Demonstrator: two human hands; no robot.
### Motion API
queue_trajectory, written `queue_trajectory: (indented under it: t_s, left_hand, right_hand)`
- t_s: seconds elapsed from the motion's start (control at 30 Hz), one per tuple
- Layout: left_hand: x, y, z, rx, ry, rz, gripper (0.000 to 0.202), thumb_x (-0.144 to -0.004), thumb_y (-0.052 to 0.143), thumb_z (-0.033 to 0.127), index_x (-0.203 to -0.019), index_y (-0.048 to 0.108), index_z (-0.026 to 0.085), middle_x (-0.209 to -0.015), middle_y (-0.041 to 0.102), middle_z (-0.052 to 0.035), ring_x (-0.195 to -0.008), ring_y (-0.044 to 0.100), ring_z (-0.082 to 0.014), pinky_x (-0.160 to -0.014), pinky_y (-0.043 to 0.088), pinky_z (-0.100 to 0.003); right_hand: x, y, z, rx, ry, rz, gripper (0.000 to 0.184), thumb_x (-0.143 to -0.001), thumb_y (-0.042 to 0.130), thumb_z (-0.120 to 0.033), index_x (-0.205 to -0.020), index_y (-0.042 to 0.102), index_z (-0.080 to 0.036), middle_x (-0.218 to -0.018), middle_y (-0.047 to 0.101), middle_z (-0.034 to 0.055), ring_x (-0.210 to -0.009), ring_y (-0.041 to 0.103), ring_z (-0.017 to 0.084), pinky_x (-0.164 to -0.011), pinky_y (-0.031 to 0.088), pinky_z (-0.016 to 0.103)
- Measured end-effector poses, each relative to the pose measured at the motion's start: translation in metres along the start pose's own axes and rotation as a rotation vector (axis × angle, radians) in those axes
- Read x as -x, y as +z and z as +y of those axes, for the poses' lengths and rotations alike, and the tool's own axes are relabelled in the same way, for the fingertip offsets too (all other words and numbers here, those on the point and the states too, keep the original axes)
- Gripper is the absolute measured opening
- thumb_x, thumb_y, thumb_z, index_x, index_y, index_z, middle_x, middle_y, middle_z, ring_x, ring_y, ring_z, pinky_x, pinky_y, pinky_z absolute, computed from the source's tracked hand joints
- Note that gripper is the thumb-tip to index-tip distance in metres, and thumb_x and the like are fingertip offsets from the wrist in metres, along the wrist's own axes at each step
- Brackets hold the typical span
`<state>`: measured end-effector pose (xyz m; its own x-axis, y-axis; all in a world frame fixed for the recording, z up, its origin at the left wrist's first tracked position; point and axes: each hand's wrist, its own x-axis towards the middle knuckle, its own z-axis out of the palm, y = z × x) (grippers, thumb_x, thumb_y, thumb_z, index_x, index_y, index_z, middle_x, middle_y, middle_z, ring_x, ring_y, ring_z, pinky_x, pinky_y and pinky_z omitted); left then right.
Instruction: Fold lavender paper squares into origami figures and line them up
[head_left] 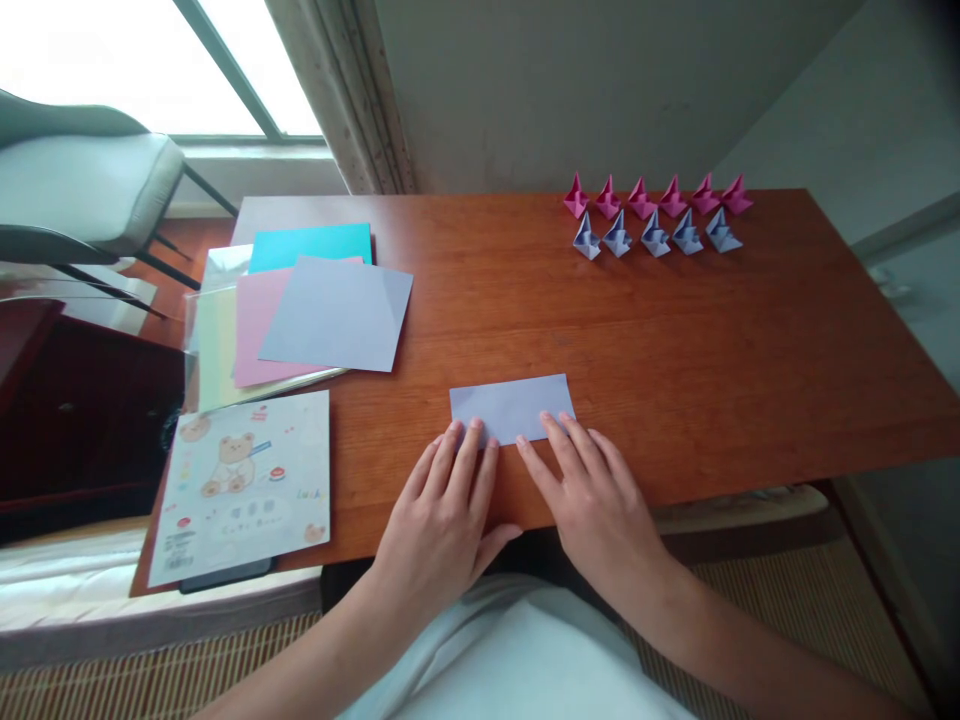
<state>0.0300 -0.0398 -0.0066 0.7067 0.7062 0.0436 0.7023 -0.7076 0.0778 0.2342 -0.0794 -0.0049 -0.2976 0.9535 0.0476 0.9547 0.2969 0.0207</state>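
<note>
A lavender sheet of paper [514, 402], folded into a long rectangle, lies flat near the table's front edge. My left hand [446, 500] rests palm down with its fingertips on the paper's near left edge, fingers stretched out and the thumb apart. On the near right part of the same edge lie the fingertips of my right hand [596, 490], which is also palm down with fingers spread. Both hands press the paper against the wood rather than grip it. Fingertips cover bits of its near edge.
Several pink origami figures [642, 199] and lavender ones [655, 236] stand in two rows at the back right of the wooden table [465, 290]. To the left are a loose lavender sheet [337, 315], pink paper [259, 340], blue paper [311, 245] and a bear-printed packet [244, 480].
</note>
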Motion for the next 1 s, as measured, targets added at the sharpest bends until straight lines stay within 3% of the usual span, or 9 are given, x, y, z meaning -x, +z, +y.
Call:
queue_trajectory:
  t_s: [0.23, 0.43, 0.53, 0.77, 1.0]
  left_hand:
    - [-0.001, 0.000, -0.001, 0.009, 0.008, 0.081, 0.075, -0.095, 0.049, 0.061, -0.141, 0.055, 0.002, -0.153, 0.048, -0.0231, -0.141, 0.045, -0.0420, -0.113, 0.039, -0.051]
    - [-0.018, -0.006, -0.009, 0.049, -0.023, 0.178, 0.034, -0.098, 0.054, 0.032, -0.121, 0.068, 0.010, -0.131, 0.069, -0.0137, -0.118, 0.064, -0.0316, -0.101, 0.049, -0.044]
    - [-0.030, -0.007, -0.011, 0.059, -0.006, 0.215, 0.025, -0.098, 0.054, 0.024, -0.115, 0.068, 0.013, -0.122, 0.072, -0.0119, -0.115, 0.065, -0.0290, -0.097, 0.050, -0.042]
    - [-0.048, -0.003, -0.009, 0.050, 0.054, 0.137, 0.022, -0.096, 0.058, 0.022, -0.117, 0.063, 0.015, -0.123, 0.070, -0.0096, -0.110, 0.066, -0.0256, -0.087, 0.054, -0.039]
    - [-0.052, -0.001, -0.012, 0.016, 0.090, 0.122, 0.022, -0.098, 0.056, 0.023, -0.118, 0.062, 0.015, -0.120, 0.071, -0.0091, -0.108, 0.067, -0.0250, -0.085, 0.055, -0.038]
  right_hand:
    - [0.017, -0.002, 0.021, 0.029, 0.041, 0.013, 0.048, -0.095, 0.052, -0.009, -0.142, 0.056, -0.013, -0.152, 0.050, 0.0198, -0.138, 0.049, 0.036, -0.107, 0.048, 0.053]
    - [-0.005, 0.004, 0.038, -0.131, -0.053, 0.115, 0.045, -0.099, 0.055, -0.023, -0.142, 0.054, -0.010, -0.151, 0.051, 0.0175, -0.140, 0.048, 0.031, -0.112, 0.046, 0.047]
    - [-0.018, 0.006, 0.044, -0.159, -0.117, 0.140, 0.046, -0.098, 0.057, -0.021, -0.142, 0.053, -0.008, -0.150, 0.052, 0.0184, -0.138, 0.050, 0.031, -0.112, 0.047, 0.047]
    - [-0.030, 0.012, 0.052, -0.129, -0.274, 0.191, 0.032, -0.097, 0.056, -0.012, -0.128, 0.065, -0.009, -0.133, 0.068, 0.0159, -0.124, 0.063, 0.031, -0.102, 0.054, 0.046]
    - [-0.032, 0.013, 0.054, -0.141, -0.274, 0.224, 0.027, -0.097, 0.057, -0.011, -0.122, 0.068, -0.010, -0.128, 0.071, 0.0159, -0.118, 0.067, 0.029, -0.100, 0.054, 0.043]
